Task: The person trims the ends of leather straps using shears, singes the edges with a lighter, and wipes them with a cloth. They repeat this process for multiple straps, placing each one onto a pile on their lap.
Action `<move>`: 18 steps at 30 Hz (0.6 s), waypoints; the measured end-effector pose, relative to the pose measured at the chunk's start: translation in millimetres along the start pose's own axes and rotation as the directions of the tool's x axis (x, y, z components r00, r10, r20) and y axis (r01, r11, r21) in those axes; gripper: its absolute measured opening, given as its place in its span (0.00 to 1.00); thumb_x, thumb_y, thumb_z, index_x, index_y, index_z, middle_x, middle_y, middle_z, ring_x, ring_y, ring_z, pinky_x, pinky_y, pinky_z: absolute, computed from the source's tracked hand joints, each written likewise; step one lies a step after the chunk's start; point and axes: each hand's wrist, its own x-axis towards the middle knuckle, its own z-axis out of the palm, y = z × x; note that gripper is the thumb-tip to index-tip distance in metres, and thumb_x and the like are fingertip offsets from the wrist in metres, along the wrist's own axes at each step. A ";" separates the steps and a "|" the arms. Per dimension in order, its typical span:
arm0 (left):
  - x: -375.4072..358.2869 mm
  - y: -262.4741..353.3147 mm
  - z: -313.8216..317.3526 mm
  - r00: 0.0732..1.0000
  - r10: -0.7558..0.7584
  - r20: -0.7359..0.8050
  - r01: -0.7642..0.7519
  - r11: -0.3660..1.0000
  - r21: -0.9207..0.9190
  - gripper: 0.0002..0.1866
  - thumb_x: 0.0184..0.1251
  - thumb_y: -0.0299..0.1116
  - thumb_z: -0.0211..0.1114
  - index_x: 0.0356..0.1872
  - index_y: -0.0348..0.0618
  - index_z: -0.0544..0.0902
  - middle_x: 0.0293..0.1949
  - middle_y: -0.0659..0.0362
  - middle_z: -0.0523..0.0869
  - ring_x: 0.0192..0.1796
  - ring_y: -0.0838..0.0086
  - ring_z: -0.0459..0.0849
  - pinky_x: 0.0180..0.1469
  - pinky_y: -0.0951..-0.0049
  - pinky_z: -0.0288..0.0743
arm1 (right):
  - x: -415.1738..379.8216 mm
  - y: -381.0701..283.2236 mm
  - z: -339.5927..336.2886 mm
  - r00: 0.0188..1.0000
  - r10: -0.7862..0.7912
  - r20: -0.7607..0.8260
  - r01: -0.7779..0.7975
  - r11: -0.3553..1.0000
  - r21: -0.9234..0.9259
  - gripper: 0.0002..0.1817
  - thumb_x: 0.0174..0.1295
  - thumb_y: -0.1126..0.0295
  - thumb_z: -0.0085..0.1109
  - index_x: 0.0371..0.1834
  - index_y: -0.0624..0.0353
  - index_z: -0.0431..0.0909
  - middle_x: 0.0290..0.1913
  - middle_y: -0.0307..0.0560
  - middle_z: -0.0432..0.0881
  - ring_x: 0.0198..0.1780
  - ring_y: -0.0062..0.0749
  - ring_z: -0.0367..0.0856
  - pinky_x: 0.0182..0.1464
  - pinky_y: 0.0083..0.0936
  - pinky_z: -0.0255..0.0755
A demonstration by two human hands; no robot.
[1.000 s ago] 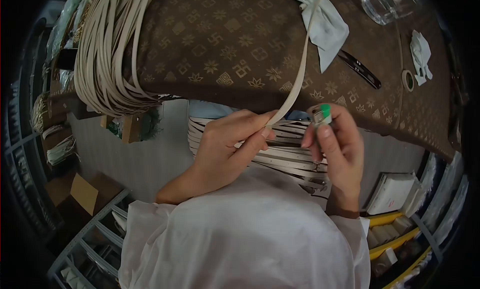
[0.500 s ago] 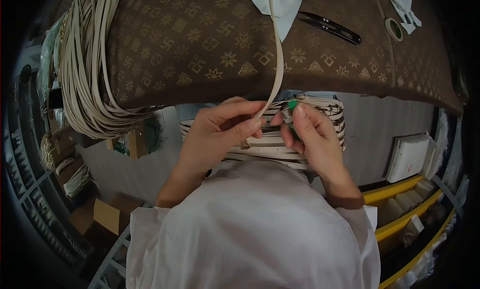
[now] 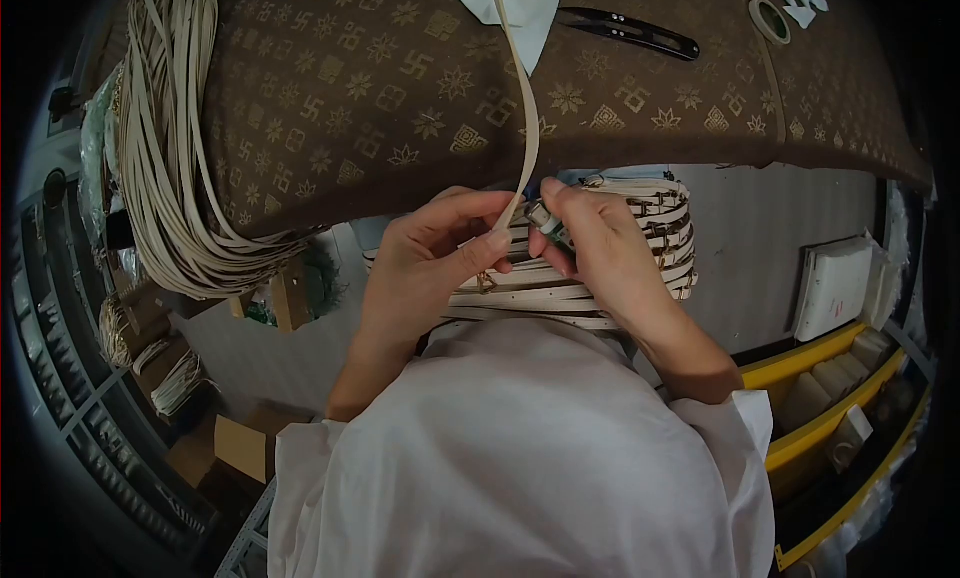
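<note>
A narrow cream strap hangs over the table edge, and my left hand pinches it between thumb and fingers. A gold-toned buckle dangles just below those fingers. My right hand is closed around a green lighter. Its metal top sits right beside the strap, with the thumb over it. Under both hands, several cream belts with small buckles lie across my lap.
A brown patterned cloth covers the table ahead. On it are black thread snips, a tape roll and a pale cloth. Bundled cream straps hang at the left. Yellow-edged shelving stands at the right.
My right hand has brought the lighter leftward, up to the strap, and its thumb has shifted over the metal top. My left hand keeps its pinch. The whole view has shifted slightly.
</note>
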 end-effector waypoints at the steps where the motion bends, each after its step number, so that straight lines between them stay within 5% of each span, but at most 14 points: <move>1: 0.0 0.1 0.4 1.000 0.010 -0.001 -0.010 1.000 -0.006 0.14 0.57 0.21 0.58 0.46 0.32 0.76 0.36 0.61 0.76 0.34 0.80 0.76 0.36 0.81 0.75 | -0.3 -0.8 -0.2 1.000 -0.004 0.017 0.004 1.000 -0.004 0.22 0.64 0.56 0.42 0.24 0.65 0.73 0.21 0.38 0.72 0.21 0.14 0.65 0.22 0.11 0.57; 8: -0.1 -0.3 1.5 0.999 0.038 -0.012 -0.038 0.999 -0.015 0.14 0.57 0.21 0.57 0.46 0.32 0.76 0.37 0.60 0.77 0.36 0.79 0.77 0.38 0.81 0.75 | -3.0 -1.2 -2.7 0.997 0.005 0.071 0.003 0.994 -0.113 0.23 0.64 0.55 0.42 0.23 0.65 0.73 0.20 0.38 0.72 0.19 0.14 0.64 0.21 0.11 0.58; 18: -1.1 1.1 -1.6 1.000 -0.012 0.014 0.012 1.000 -0.008 0.14 0.58 0.21 0.57 0.47 0.32 0.75 0.38 0.59 0.77 0.37 0.79 0.77 0.38 0.79 0.75 | -6.4 -4.6 -2.1 0.996 0.019 0.092 -0.016 0.999 -0.043 0.30 0.64 0.46 0.38 0.22 0.63 0.74 0.18 0.35 0.70 0.18 0.12 0.63 0.18 0.09 0.53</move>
